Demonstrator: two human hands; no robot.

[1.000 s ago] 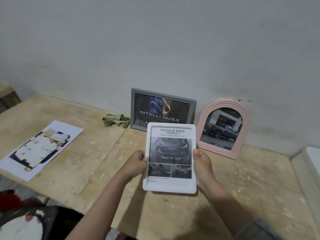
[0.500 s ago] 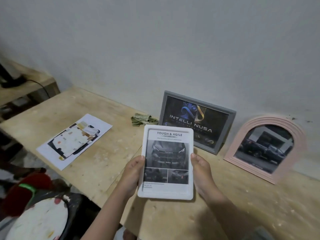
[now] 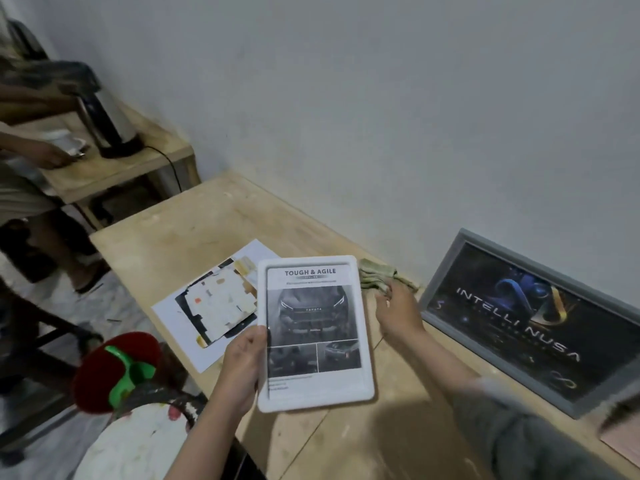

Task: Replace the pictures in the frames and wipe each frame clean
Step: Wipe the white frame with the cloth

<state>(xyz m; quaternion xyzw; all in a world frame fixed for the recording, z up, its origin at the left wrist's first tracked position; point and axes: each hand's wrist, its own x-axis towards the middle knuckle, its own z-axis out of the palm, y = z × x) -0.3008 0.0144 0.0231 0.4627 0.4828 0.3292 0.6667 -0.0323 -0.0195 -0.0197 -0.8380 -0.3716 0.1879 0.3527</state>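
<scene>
The white frame [image 3: 313, 332] is held upright in portrait orientation above the wooden table [image 3: 194, 233], near the table's front edge. It contains a printed sheet headed "TOUGH & AGILE" with a dark vehicle photograph and two smaller photographs below it. The left hand [image 3: 242, 367] grips the frame at its lower left edge, thumb on the front border and fingers wrapped behind. The right hand [image 3: 398, 311] is off the frame, fingers spread apart and extended toward the green cloth [image 3: 379, 277]. The fingertips are at the near edge of the cloth; contact cannot be confirmed because of motion blur.

The green cloth lies crumpled on the table close to the wall [image 3: 381, 116], between the white frame and the grey frame [image 3: 540, 320]. The grey frame leans against the wall in landscape orientation and shows a dark picture lettered "INTELLI NUSA".

A loose printed sheet [image 3: 207, 306] lies flat on the table to the left of the white frame, partly hidden behind it.

At the lower left, below the table edge, a red round object [image 3: 104, 372] with a green plastic part is visible. At the upper left, another person's hand [image 3: 48, 155] rests on a smaller wooden table [image 3: 138, 161].
</scene>
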